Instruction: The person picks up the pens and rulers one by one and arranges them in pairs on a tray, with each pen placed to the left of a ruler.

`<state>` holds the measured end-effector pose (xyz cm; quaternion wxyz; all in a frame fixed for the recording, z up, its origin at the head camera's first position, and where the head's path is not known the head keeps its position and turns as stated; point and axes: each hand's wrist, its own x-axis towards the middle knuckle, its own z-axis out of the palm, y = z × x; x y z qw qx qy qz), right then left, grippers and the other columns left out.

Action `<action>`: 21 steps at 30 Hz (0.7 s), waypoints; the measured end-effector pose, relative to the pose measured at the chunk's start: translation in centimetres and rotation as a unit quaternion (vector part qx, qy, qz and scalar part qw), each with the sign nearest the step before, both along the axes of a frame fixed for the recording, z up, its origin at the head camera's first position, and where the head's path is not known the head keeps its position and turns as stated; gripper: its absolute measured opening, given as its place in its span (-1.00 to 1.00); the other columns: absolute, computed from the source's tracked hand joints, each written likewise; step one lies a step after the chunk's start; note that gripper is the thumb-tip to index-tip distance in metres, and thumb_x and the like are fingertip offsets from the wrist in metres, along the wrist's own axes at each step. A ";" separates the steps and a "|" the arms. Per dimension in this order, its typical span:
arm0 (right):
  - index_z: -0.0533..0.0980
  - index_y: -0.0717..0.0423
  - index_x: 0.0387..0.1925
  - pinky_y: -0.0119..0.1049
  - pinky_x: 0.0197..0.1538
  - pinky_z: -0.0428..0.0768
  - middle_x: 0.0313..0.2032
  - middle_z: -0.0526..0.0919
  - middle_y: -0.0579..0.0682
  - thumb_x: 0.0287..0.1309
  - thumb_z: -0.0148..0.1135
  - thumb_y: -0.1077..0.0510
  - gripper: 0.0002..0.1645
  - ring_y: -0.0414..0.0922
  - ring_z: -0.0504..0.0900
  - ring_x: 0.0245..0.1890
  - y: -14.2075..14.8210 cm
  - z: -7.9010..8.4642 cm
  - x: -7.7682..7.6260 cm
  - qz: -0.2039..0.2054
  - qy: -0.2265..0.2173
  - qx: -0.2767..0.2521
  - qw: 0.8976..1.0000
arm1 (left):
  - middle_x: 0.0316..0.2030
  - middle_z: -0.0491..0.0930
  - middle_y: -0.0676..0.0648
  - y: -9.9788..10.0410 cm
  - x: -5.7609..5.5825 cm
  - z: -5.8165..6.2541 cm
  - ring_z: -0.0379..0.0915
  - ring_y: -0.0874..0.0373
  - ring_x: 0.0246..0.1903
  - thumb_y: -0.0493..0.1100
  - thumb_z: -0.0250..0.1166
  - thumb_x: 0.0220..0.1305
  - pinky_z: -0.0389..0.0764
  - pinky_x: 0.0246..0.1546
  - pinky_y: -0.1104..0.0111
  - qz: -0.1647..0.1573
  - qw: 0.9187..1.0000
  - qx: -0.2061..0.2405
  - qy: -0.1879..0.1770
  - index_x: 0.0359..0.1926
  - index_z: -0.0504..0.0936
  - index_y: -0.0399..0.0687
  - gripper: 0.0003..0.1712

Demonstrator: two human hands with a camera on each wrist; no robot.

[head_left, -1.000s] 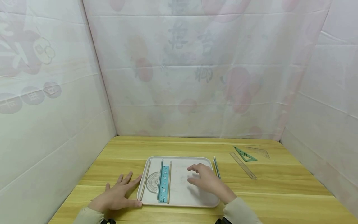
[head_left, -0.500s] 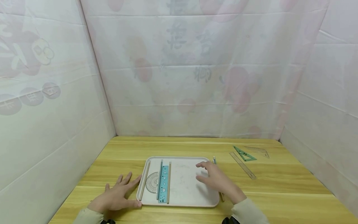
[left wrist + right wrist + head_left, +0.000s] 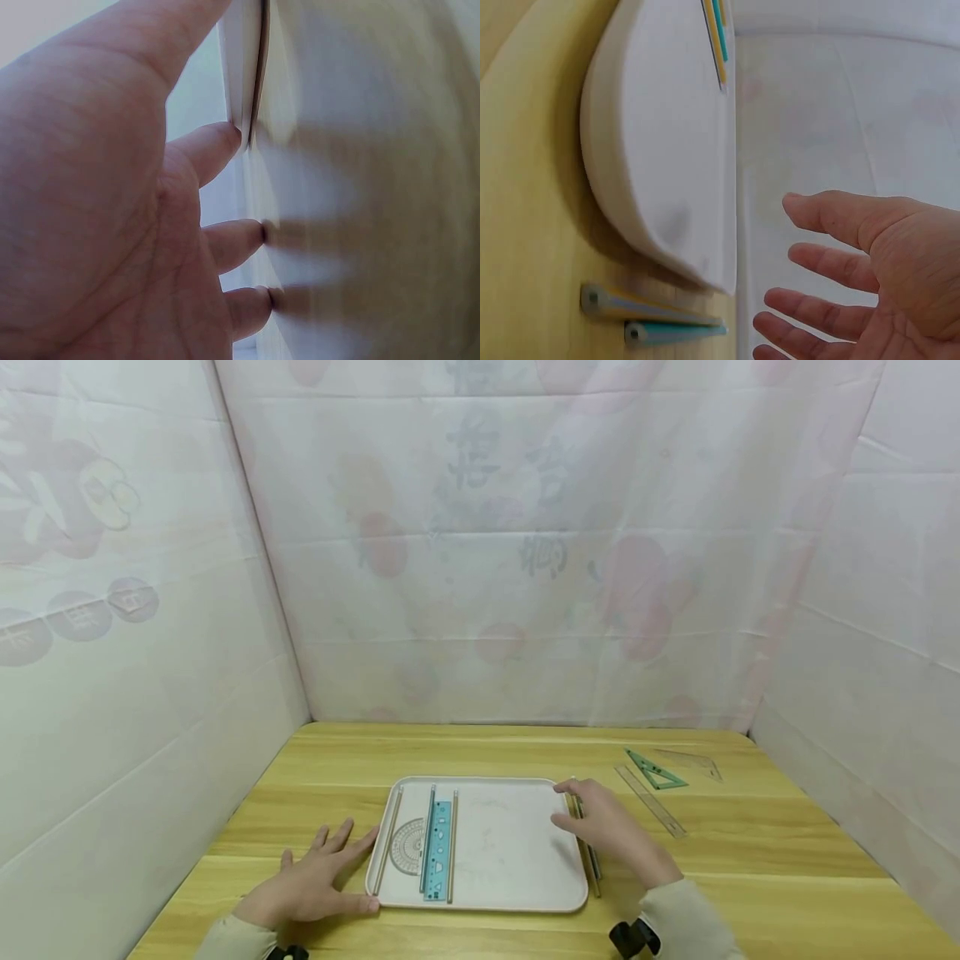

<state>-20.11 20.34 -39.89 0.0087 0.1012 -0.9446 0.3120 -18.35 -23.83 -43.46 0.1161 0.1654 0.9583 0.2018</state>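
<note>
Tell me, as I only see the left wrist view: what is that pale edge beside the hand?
Observer: The rim of a white tray, which the head view shows whole.
Visitor: Is anything lying in it?
Observer: Yes, toward its left side: three pencils, a clear protractor and a blue ruler.
Visitor: And what is the other hand doing?
Observer: The right hand hovers by the tray's right edge, its fingers holding nothing.

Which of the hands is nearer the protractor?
Left. The left hand touches the left edge of the tray, close to the protractor; the right hand is at the tray's right edge, well beyond the blue ruler.
</note>
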 end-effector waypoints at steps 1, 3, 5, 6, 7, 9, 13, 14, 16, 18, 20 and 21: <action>0.55 0.26 0.35 0.25 0.20 0.68 0.28 0.61 0.38 0.41 0.42 0.08 -0.40 0.32 0.63 0.22 0.3 0.0 -0.1 0.000 0.003 0.003 1.000 | 0.69 -0.01 -0.41 0.0 0.1 0.1 -0.22 -0.74 0.58 0.50 0.48 0.15 -0.24 0.17 -0.85 0.000 1.000 0.000 0.000 0.71 0.16 0.25 0.24; 0.53 0.30 0.36 0.27 0.20 0.68 0.27 0.61 0.42 0.41 0.42 0.09 -0.39 0.38 0.62 0.22 0.9 0.0 -0.4 -0.001 0.008 0.009 1.000 | 0.69 -0.01 -0.41 0.0 0.1 0.2 -0.22 -0.74 0.58 0.49 0.48 0.15 -0.23 0.17 -0.85 0.000 1.000 0.001 0.001 0.71 0.17 0.25 0.24; 0.51 0.32 0.37 0.29 0.22 0.67 0.29 0.59 0.45 0.42 0.40 0.09 -0.37 0.44 0.59 0.27 1.7 0.0 -0.6 -0.008 0.009 0.013 1.000 | 0.69 -0.01 -0.42 0.0 0.2 0.2 -0.22 -0.74 0.58 0.49 0.49 0.15 -0.23 0.17 -0.85 0.000 1.000 0.001 0.002 0.71 0.17 0.24 0.24; 0.51 0.31 0.38 0.31 0.24 0.66 0.31 0.58 0.45 0.42 0.40 0.07 -0.36 0.44 0.57 0.29 2.1 0.0 -0.7 -0.015 0.006 0.012 1.000 | 0.69 -0.01 -0.41 0.0 0.2 0.2 -0.22 -0.74 0.58 0.49 0.49 0.15 -0.23 0.17 -0.85 0.000 1.000 0.001 0.002 0.71 0.17 0.24 0.24; 0.49 0.30 0.40 0.32 0.25 0.64 0.35 0.55 0.45 0.44 0.39 0.05 -0.35 0.45 0.55 0.32 2.4 0.1 -0.7 -0.020 0.000 0.010 1.000 | 0.69 -0.01 -0.41 0.0 0.2 0.3 -0.23 -0.73 0.58 0.49 0.49 0.15 -0.24 0.18 -0.85 0.000 1.000 0.001 0.003 0.71 0.17 0.24 0.24; 0.48 0.29 0.42 0.34 0.26 0.63 0.37 0.54 0.44 0.45 0.37 0.02 -0.33 0.45 0.54 0.34 3.3 0.1 -0.8 -0.028 -0.006 0.012 1.000 | 0.69 -0.02 -0.41 -0.1 0.2 0.3 -0.23 -0.73 0.58 0.49 0.49 0.15 -0.24 0.18 -0.84 0.001 1.000 0.001 0.003 0.71 0.16 0.25 0.24; 0.47 0.32 0.42 0.33 0.26 0.62 0.38 0.52 0.45 0.47 0.35 -0.01 -0.31 0.46 0.52 0.34 4.8 -0.1 -1.0 -0.033 -0.011 0.011 0.999 | 0.69 -0.02 -0.40 -0.1 0.2 0.3 -0.24 -0.73 0.59 0.49 0.49 0.15 -0.25 0.18 -0.84 0.002 1.000 0.000 0.001 0.71 0.16 0.25 0.24; 0.47 0.35 0.41 0.34 0.25 0.63 0.37 0.52 0.47 0.47 0.35 0.00 -0.32 0.48 0.52 0.32 5.1 -0.2 -1.1 -0.032 -0.006 0.013 0.999 | 0.69 -0.02 -0.40 -0.1 0.2 0.3 -0.24 -0.73 0.59 0.48 0.49 0.15 -0.25 0.18 -0.84 0.002 1.000 0.000 0.000 0.71 0.16 0.25 0.24; 0.46 0.38 0.41 0.35 0.26 0.62 0.38 0.50 0.50 0.48 0.34 0.01 -0.31 0.50 0.51 0.32 5.8 -0.4 -1.2 -0.035 -0.001 0.012 0.999 | 0.69 -0.02 -0.41 -0.1 0.3 0.3 -0.23 -0.73 0.59 0.49 0.49 0.15 -0.25 0.18 -0.84 0.002 1.000 0.000 0.000 0.71 0.16 0.25 0.24; 0.45 0.39 0.42 0.36 0.26 0.61 0.40 0.47 0.51 0.48 0.34 0.02 -0.30 0.50 0.50 0.33 6.4 -0.6 -1.3 -0.039 0.000 0.016 0.999 | 0.69 -0.02 -0.41 -0.1 0.3 0.3 -0.23 -0.73 0.59 0.49 0.49 0.15 -0.25 0.19 -0.84 0.002 1.000 0.001 0.000 0.71 0.16 0.25 0.24; 0.44 0.40 0.43 0.36 0.27 0.60 0.42 0.45 0.52 0.49 0.33 0.01 -0.29 0.51 0.49 0.34 7.0 -0.8 -1.5 -0.046 -0.003 0.020 0.999 | 0.69 -0.02 -0.41 -0.1 0.3 0.3 -0.23 -0.73 0.58 0.49 0.49 0.15 -0.25 0.19 -0.84 0.003 1.000 0.002 0.001 0.71 0.16 0.24 0.24; 0.43 0.40 0.43 0.36 0.27 0.60 0.42 0.44 0.52 0.49 0.33 0.00 -0.28 0.51 0.49 0.35 7.3 -0.8 -1.5 -0.048 -0.005 0.022 0.999 | 0.69 -0.02 -0.41 -0.1 0.3 0.2 -0.23 -0.73 0.58 0.49 0.49 0.15 -0.25 0.19 -0.84 0.003 1.000 0.002 0.001 0.71 0.16 0.24 0.24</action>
